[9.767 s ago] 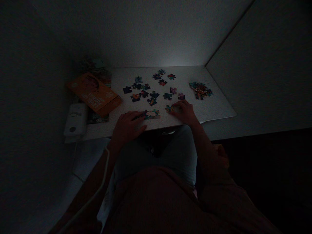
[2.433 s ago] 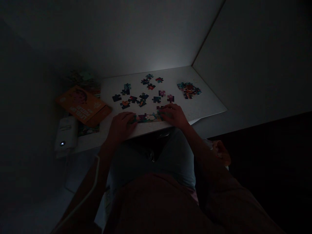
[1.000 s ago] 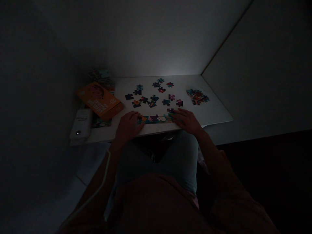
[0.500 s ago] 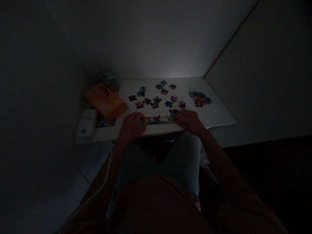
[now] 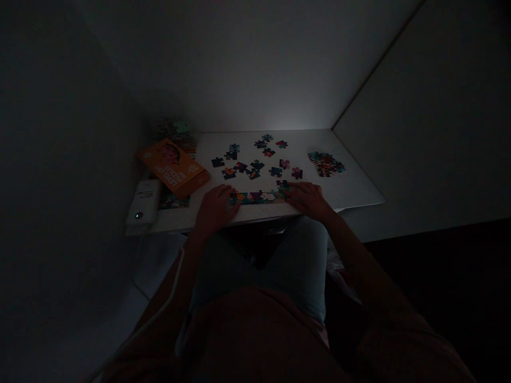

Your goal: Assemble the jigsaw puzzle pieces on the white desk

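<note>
In dim light, a strip of joined jigsaw pieces (image 5: 257, 197) lies along the near edge of the white table. My left hand (image 5: 216, 207) rests flat at the strip's left end, fingers stretched out and thumb beside it. At the other end lies my right hand (image 5: 307, 199), its fingers extended over the strip's right end. Just by those fingertips a dark purple and teal puzzle piece (image 5: 282, 184) sits above the strip. Several loose puzzle pieces (image 5: 253, 173) are spread face up beyond the hands. What the right fingertips press on is partly hidden.
An orange puzzle box (image 5: 171, 166) lies tilted at the left, over a printed sheet or board. In front of it is a white device (image 5: 143, 202) with a cable. A heap of puzzle pieces (image 5: 326, 163) is at the right; more lie behind the box. A wall closes the back.
My right hand's fingers have drawn in slightly, and the view has shifted a little. A small display now glows on the white device. The loose pieces keep their places.
</note>
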{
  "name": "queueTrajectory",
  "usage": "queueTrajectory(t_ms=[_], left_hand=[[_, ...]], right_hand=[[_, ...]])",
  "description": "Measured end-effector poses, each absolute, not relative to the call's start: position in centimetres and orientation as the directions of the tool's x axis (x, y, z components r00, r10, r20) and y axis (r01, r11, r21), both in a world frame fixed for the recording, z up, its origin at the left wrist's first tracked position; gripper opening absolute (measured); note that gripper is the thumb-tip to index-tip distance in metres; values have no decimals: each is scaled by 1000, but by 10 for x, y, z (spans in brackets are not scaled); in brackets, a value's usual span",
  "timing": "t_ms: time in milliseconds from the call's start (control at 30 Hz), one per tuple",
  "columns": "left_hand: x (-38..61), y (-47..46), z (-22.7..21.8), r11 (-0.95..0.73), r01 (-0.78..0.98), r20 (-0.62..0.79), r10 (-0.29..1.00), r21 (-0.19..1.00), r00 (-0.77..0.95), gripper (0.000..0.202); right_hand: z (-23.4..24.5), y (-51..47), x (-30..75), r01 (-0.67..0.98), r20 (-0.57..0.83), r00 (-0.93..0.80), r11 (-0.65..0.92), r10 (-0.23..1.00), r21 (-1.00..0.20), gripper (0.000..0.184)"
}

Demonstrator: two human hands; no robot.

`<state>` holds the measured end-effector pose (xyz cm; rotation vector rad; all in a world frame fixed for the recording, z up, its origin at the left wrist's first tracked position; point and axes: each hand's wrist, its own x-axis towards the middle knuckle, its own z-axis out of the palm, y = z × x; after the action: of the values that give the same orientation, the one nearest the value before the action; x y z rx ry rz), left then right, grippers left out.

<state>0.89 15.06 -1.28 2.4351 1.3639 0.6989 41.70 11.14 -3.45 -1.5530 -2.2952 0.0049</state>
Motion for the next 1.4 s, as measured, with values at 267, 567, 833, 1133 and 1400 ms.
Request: queueTrajectory(t_ms=[267, 567, 833, 1133, 1400], left_hand=[[9, 152, -17, -553, 721, 330, 832, 418, 446, 40], [9, 151, -16, -555, 716, 336, 830, 423, 445, 39], [7, 151, -17, -552, 708, 336, 833, 442, 440, 39], [9, 149, -16, -543, 718, 340, 838, 436, 427, 35], [7, 152, -23, -516, 732, 339, 853, 445, 396, 49]], right_hand=[[-30, 121, 416, 954, 302, -141, 211, 943, -215, 44], [-36, 160, 390, 985, 198, -119, 140, 973, -97, 59], [-35, 209, 384, 976, 161, -129, 154, 979, -155, 59], [-26, 153, 387, 895, 291, -309, 380, 906, -233, 52], [-32, 130, 406, 851, 265, -403, 465, 876, -245, 38]])
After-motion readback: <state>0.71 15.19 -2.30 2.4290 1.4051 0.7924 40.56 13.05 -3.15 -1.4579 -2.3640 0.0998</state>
